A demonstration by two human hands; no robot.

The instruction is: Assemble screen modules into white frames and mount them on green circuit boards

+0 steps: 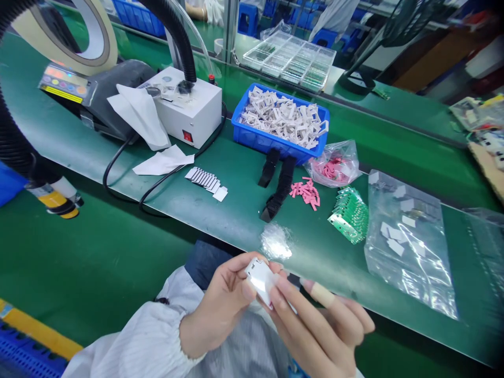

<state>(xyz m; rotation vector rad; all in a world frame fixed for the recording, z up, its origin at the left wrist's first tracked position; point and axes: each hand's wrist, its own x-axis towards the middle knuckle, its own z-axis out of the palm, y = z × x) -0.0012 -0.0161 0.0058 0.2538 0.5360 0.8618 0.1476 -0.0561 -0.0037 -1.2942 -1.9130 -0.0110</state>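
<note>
My left hand (220, 307) and right hand (315, 328) pinch a small white plastic casing (260, 281). My taped fingertip (321, 294) could let it slip.

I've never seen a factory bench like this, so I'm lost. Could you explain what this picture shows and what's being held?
This picture comes from a camera worn on a person's head, looking forward and down at their own two bare hands. The left hand and the right hand, which has a bandaged finger, together hold a small white part. Beyond them runs a green workbench. On it are a blue crate full of pale pieces, a white box with a red switch, loose pink pieces, a stack of green circuit boards, and a clear plastic bag holding white pieces.
</note>
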